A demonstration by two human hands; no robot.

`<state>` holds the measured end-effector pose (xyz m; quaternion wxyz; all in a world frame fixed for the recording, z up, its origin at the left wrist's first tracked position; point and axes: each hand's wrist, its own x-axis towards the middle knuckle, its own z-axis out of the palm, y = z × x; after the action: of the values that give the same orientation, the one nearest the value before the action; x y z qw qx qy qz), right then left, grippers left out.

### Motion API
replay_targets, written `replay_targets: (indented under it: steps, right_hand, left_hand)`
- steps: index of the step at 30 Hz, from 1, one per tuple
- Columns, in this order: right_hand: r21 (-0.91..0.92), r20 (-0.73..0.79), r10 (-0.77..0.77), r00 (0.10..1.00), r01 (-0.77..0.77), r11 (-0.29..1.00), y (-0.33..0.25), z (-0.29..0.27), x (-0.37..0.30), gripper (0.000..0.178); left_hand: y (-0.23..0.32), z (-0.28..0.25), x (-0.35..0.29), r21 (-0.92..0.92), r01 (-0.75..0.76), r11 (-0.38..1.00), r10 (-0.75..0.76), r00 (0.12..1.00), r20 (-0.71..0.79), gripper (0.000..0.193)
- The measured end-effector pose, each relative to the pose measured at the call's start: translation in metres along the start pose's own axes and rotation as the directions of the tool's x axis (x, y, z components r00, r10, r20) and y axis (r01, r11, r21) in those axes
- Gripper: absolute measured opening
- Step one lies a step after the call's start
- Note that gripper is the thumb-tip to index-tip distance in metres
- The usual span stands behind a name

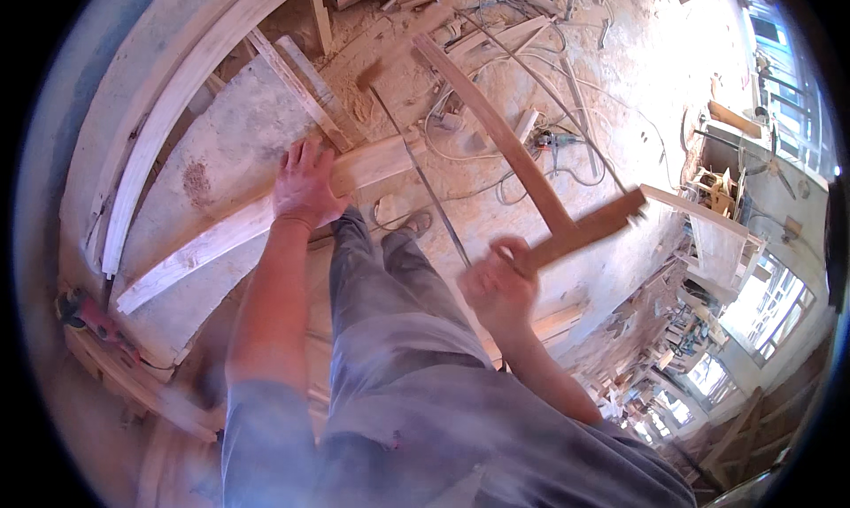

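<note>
A long pale wooden board [208,235] lies slantwise across the grey slab-like surface [235,119] in front of me. My left hand [305,185] rests over this board, its fingers bent over the far edge, gripping it. In my right hand [500,282] is a wooden frame saw [509,145], held at the near end where the blade joins the crosspiece. The thin blade [423,173] passes over the board just right of my left hand; whether it touches the wood I cannot tell. My right hand is slightly blurred.
Long pale boards [173,119] stand along the left. A red power tool [102,327] sits at the lower left. Across the dusty floor lie cables [478,154], wood scraps and another power tool [553,141]. Wood piles [722,185] line the right wall. My foot [414,223] is below the board.
</note>
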<state>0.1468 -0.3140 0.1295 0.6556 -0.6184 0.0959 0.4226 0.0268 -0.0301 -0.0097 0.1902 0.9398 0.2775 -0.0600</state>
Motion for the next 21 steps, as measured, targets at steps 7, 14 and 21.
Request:
replay_targets:
  steps: [7,14,21]
  right_hand:
    - [0.322,0.084,-0.051,0.995,0.021,0.946,0.024,0.059,0.09,0.014]
    - [-0.048,-0.156,-0.001,0.988,-0.006,0.999,-0.035,0.037,-0.003,0.023]
    - [0.228,-0.102,-0.032,0.994,0.055,0.972,-0.016,0.011,-0.016,0.024]
  left_hand:
    - [0.001,-0.002,0.001,0.013,-0.036,0.999,0.036,0.999,-0.024,0.062]
    - [0.004,0.001,-0.006,0.077,-0.012,0.997,0.012,1.0,-0.005,0.068]
    - [0.009,0.008,-0.006,-0.024,0.049,0.999,-0.048,0.999,0.021,0.079]
